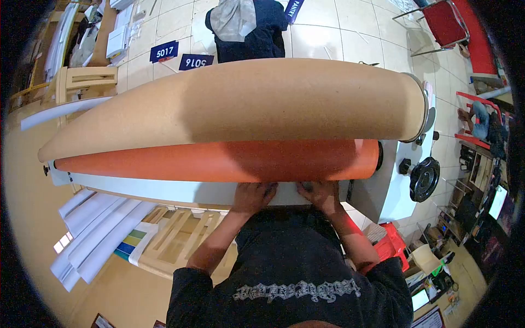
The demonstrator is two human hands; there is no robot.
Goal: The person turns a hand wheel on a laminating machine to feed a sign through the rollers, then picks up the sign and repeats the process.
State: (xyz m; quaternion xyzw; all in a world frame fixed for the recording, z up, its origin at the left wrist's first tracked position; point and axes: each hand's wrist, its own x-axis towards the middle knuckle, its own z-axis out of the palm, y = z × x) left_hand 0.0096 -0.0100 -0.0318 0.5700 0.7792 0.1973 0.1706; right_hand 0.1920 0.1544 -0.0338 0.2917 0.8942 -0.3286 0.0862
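Observation:
A long roller machine lies across in front of me, with a large tan roll (306,98) above a narrower orange roller (306,158). Below the orange roller runs its pale front bed (164,188). My left hand (255,197) rests at this bed, right under the roller's lower edge, its fingers curled in. Close by on the right, my right hand (321,194) is at the same edge, also with bent fingers. The roller partly hides both sets of fingertips, and anything they pinch cannot be made out.
A black handwheel (424,179) sticks out from the machine's right end. Rolled white sheets (104,229) lie at the left near a wooden frame (178,240). Number signs (164,51) lie on the tiled floor behind, near a person (249,33). A red chair (445,24) stands at the far right.

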